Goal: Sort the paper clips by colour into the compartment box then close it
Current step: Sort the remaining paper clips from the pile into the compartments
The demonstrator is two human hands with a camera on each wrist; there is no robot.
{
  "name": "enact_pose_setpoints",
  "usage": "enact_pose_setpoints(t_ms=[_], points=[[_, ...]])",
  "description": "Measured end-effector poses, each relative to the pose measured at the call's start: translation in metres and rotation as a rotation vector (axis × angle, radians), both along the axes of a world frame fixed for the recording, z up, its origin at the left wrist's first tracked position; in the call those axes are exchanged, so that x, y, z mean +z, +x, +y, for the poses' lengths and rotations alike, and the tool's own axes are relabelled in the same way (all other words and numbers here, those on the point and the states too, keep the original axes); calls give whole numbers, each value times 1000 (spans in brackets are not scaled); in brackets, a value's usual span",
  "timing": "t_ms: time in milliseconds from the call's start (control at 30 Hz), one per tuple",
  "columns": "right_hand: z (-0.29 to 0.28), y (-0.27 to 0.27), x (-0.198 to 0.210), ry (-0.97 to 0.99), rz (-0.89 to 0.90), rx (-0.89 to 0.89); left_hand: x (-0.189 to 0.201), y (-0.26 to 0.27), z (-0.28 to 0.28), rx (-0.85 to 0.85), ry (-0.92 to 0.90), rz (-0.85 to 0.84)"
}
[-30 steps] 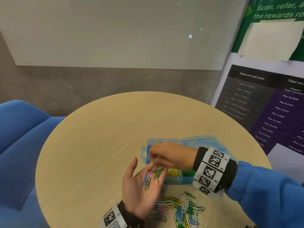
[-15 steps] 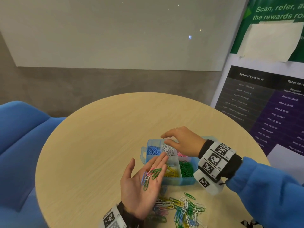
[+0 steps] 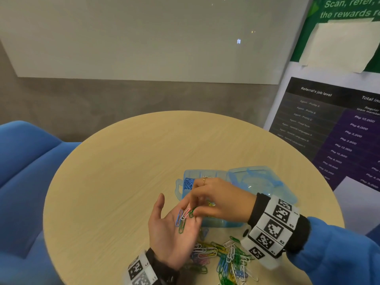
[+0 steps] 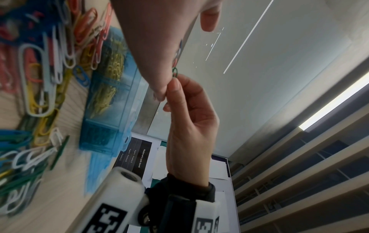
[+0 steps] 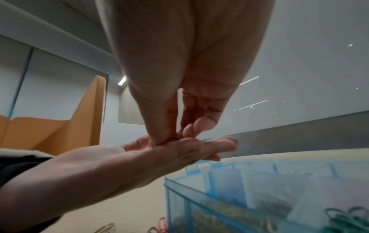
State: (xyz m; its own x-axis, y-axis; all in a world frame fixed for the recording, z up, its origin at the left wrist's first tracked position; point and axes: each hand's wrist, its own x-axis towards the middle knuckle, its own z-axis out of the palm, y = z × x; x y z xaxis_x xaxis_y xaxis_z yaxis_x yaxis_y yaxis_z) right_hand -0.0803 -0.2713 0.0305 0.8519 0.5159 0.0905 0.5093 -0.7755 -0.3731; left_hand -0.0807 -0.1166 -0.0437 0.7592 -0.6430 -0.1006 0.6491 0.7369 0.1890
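My left hand [image 3: 176, 215] lies palm up just in front of the box, with a few paper clips [image 3: 182, 220] in blue, pale pink and green across its fingers. My right hand [image 3: 195, 209] reaches over from the right. Its thumb and forefinger pinch a green clip [image 3: 192, 213] at the left fingertips, also seen as a dark green clip [image 5: 173, 138] and a green clip [image 4: 174, 73] in the wrist views. The clear blue compartment box [image 3: 186, 174] stands open behind the hands, and its lid [image 3: 261, 182] lies flat to the right. It holds blue clips [image 3: 188, 183], yellow clips [image 4: 111, 66] and green clips [image 5: 347, 219].
A mixed pile of loose clips [image 3: 226, 256] lies at the near edge of the round wooden table [image 3: 123, 171], under my right wrist. A blue sofa [image 3: 24, 171] stands at the left, and a poster board [image 3: 339, 130] at the right.
My right hand carried a clip from the left palm to the box's back row. It has since come back to the palm and pinches a green clip. The left hand stayed put.
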Motion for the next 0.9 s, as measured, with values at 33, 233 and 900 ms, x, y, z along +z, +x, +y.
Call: enact_pose_setpoints(t_ms=[33,233,900], points=[[0,0,-1,-13,-5,-1,0,0,0,1,0,-5],[0,-5,-1,-102,-55,-15,-5,2,1,-18,-2,-61],[7,-37,-7,69,-143,55,-9,4,0,27,210,-55]])
